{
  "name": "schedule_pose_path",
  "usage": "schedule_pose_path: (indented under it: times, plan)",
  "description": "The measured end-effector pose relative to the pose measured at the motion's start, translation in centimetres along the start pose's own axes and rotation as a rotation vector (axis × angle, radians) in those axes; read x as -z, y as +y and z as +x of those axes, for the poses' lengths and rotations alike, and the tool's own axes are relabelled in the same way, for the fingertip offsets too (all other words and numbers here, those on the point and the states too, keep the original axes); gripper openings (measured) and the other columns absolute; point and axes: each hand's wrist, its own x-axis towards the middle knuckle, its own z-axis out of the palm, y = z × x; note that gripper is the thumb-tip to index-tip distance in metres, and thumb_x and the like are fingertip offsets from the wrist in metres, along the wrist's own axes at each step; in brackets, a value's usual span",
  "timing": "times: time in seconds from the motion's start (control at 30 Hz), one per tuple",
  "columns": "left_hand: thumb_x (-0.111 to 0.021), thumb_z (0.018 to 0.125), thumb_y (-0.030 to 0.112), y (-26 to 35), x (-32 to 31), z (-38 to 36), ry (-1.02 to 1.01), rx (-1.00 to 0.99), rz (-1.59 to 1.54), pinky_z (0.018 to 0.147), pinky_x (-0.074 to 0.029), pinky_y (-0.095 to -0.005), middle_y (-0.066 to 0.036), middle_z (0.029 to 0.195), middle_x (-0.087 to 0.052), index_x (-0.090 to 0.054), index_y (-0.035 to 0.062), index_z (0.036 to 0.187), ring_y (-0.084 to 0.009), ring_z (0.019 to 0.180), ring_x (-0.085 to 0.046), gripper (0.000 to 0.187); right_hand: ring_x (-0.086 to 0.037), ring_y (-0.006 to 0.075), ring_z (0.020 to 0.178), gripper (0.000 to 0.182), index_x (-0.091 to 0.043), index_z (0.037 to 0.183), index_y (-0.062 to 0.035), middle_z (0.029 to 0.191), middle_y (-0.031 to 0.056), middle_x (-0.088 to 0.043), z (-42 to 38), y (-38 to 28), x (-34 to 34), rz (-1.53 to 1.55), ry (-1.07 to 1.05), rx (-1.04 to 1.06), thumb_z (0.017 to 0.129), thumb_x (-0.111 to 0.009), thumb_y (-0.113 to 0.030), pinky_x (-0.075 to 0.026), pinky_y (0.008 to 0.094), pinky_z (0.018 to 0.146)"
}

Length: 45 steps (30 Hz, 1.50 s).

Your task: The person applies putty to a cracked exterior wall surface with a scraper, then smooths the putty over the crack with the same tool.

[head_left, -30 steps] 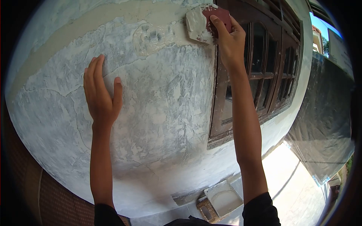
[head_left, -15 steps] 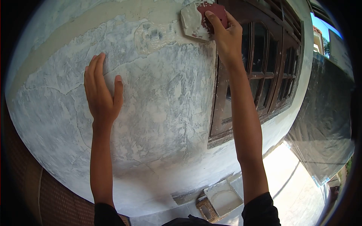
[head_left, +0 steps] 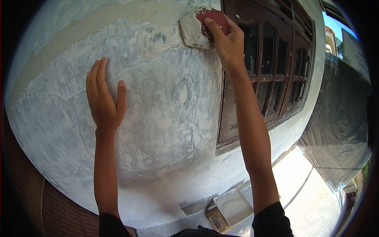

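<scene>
My right hand (head_left: 225, 41) is raised high and grips a red-handled putty scraper (head_left: 199, 27), whose wide blade is coated with pale filler and pressed on the wall. My left hand (head_left: 103, 100) lies flat on the patchy grey-white plastered wall (head_left: 166, 114), fingers spread, holding nothing. A fresh patch of filler (head_left: 158, 37) shows on the wall just left of the blade.
A dark brown wooden window frame (head_left: 268, 75) with glass panes runs along the wall right of my right arm. Below, at the wall's foot, a square tray of filler (head_left: 233, 207) sits on a woven stand. A dark sheeted wall (head_left: 339, 130) borders the paved walkway at right.
My right hand has slid the scraper leftward along the wall, away from the window frame. My left hand has stayed flat on the wall.
</scene>
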Motion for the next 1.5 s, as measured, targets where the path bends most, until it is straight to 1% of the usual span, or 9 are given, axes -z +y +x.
schedule_pose_path:
  times: [0.2, 0.27, 0.5, 0.67, 0.73, 0.83, 1.07, 1.23, 1.5]
  plan:
    - [-0.055, 0.097, 0.021, -0.3, 0.0, -0.1, 0.005, -0.012, -0.004, 0.114, -0.034, -0.0502, -0.018, 0.145, -0.047, -0.042, 0.0031, 0.146, -0.0367, 0.136, -0.044, 0.054, -0.064, 0.0086, 0.082, 0.028, -0.07, 0.109, 0.0043, 0.092, 0.0069, -0.072, 0.6, 1.1, 3.7, -0.019, 0.054, -0.018, 0.092, -0.072, -0.018, -0.051, 0.0239, 0.073]
    - [-0.055, 0.097, 0.021, -0.3, 0.0, -0.1, 0.006, -0.016, -0.011, 0.114, -0.034, -0.0502, -0.018, 0.145, -0.047, -0.043, 0.0031, 0.146, -0.0367, 0.136, -0.044, 0.054, -0.068, 0.0109, 0.086, 0.029, -0.067, 0.114, 0.0047, 0.1, 0.0089, -0.072, 0.8, 0.9, 5.2, 0.005, 0.113, -0.082, 0.093, -0.071, -0.016, -0.054, 0.0251, 0.077]
    - [-0.056, 0.097, 0.02, 0.0, 0.0, 0.1, 0.007, -0.012, -0.005, 0.114, -0.034, -0.0502, -0.018, 0.145, -0.047, -0.043, 0.0026, 0.145, -0.0366, 0.136, -0.044, 0.053, -0.061, 0.0073, 0.081, 0.032, -0.069, 0.11, 0.0054, 0.093, 0.005, -0.071, -0.4, 0.0, 2.0, -0.021, -0.026, -0.013, 0.091, -0.074, -0.019, -0.049, 0.0237, 0.072]
    - [-0.056, 0.095, 0.022, -0.1, 0.0, 0.0, 0.002, 0.003, -0.005, 0.115, -0.033, -0.0518, -0.017, 0.144, -0.048, -0.044, 0.0031, 0.145, -0.035, 0.136, -0.044, 0.055, -0.063, 0.0086, 0.079, 0.031, -0.069, 0.11, 0.0047, 0.092, 0.0062, -0.072, 0.3, 1.8, 4.6, -0.022, 0.045, -0.022, 0.091, -0.074, -0.019, -0.051, 0.0238, 0.072]
    - [-0.056, 0.095, 0.022, -0.2, -0.2, -0.1, 0.007, 0.007, -0.003, 0.115, -0.032, -0.0519, -0.017, 0.144, -0.048, -0.043, 0.0029, 0.145, -0.0351, 0.136, -0.044, 0.055, -0.065, 0.0091, 0.088, 0.035, -0.067, 0.114, 0.0059, 0.1, 0.008, -0.072, 0.7, 2.4, 6.8, -0.024, 0.054, -0.089, 0.091, -0.074, -0.019, -0.051, 0.0226, 0.079]
    - [-0.055, 0.095, 0.022, 0.0, -0.2, 0.0, 0.009, 0.002, 0.0, 0.116, -0.032, -0.0523, -0.017, 0.143, -0.049, -0.043, 0.0026, 0.145, -0.0349, 0.136, -0.044, 0.055, -0.063, 0.0086, 0.08, 0.03, -0.069, 0.111, 0.004, 0.093, 0.0055, -0.071, 0.7, 1.3, 6.7, 0.029, 0.101, -0.05, 0.091, -0.074, -0.018, -0.051, 0.0239, 0.073]
    - [-0.055, 0.098, 0.021, -0.1, 0.0, 0.1, 0.003, -0.016, -0.005, 0.113, -0.034, -0.0503, -0.019, 0.145, -0.047, -0.043, 0.0025, 0.146, -0.0369, 0.136, -0.044, 0.053, -0.062, 0.0081, 0.083, 0.032, -0.069, 0.111, 0.0037, 0.096, 0.005, -0.071, 0.2, 1.5, 4.3, -0.044, 0.007, 0.014, 0.091, -0.074, -0.02, -0.05, 0.0238, 0.076]
    - [-0.056, 0.095, 0.021, -0.2, -0.2, -0.1, 0.012, -0.012, -0.012, 0.115, -0.032, -0.0524, -0.017, 0.143, -0.049, -0.043, 0.0021, 0.145, -0.0355, 0.135, -0.045, 0.055, -0.069, 0.0119, 0.086, 0.033, -0.066, 0.115, 0.0049, 0.1, 0.0084, -0.071, 1.1, 3.2, 8.4, -0.039, 0.137, -0.077, 0.091, -0.074, -0.017, -0.055, 0.0245, 0.072]
    - [-0.056, 0.095, 0.021, 0.0, 0.0, 0.1, -0.004, 0.002, 0.003, 0.115, -0.031, -0.0516, -0.017, 0.144, -0.048, -0.042, 0.0024, 0.146, -0.0347, 0.136, -0.044, 0.056, -0.064, 0.0078, 0.084, 0.03, -0.068, 0.113, 0.0046, 0.099, 0.0055, -0.071, 1.2, 0.3, 2.2, 0.058, 0.013, 0.022, 0.093, -0.072, -0.016, -0.049, 0.0214, 0.077]
